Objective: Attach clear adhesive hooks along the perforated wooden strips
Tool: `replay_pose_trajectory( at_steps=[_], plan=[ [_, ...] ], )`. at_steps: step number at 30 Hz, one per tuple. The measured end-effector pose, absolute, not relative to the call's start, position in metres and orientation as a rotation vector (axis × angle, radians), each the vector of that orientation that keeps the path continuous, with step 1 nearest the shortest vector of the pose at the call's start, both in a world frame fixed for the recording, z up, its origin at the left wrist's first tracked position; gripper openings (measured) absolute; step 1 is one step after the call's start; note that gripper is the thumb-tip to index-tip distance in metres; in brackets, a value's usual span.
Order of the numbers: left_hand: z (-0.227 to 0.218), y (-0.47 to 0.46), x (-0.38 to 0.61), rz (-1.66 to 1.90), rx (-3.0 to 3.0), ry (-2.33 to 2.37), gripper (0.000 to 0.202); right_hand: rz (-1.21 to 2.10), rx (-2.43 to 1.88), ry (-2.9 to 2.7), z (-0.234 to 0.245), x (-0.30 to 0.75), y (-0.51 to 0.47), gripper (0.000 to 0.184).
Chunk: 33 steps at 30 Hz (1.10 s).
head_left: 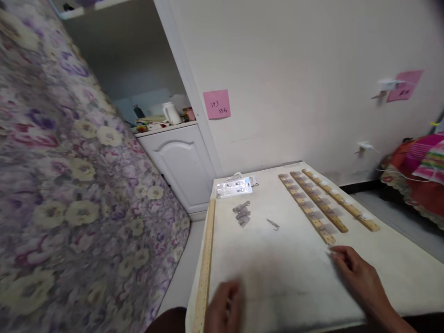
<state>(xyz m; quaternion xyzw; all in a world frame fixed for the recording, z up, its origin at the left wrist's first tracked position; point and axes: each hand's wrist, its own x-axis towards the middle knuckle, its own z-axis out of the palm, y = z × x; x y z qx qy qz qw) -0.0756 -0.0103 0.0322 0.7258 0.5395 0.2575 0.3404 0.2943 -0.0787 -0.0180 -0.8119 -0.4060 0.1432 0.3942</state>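
Lying on the tabletop's (pixel 287 263) right side: three wooden strips (pixel 315 222).
Right hand (pixel 360 280): thumb and forefinger together near one strip's end — cannot tell whether they grip anything.
Left hand (pixel 224 305): blurred (grip unreadable), beside the perforated wooden bar (pixel 206 249).
Grey pieces (pixel 242 215): near the clear packaging (pixel 233 188).

A long, perforated pale-wood strip (pixel 206 259) is lying flat at left; a narrow tan wooden strip (pixel 306 209) bearing greyish tabs (pixel 315 215) is lying obliquely at right.

The strips (pixel 329 214) look matt wooden, the packaging (pixel 233 188) glossy plastic
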Motion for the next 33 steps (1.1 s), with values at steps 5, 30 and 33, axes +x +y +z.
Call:
replay_pose_trajectory(
  at_steps=[5, 30, 33],
  plan=[
    [0.041, 0.019, -0.12, 0.641, 2.175, 1.988, 0.042, 0.394, -2.095, -1.051, -0.019, 0.296, -0.078, 0.039],
    [0.054, 0.052, -0.09, 0.585, 2.068, 1.842, 0.038, 0.479, -1.923, -1.056, -0.015, 0.262, -0.068, 0.035],
    [0.052, 0.081, -0.09, 0.618, 2.168, 1.776, 0.035, 0.648, -1.762, -1.228, -0.002, 0.21, -0.053, 0.032]
  ],
)
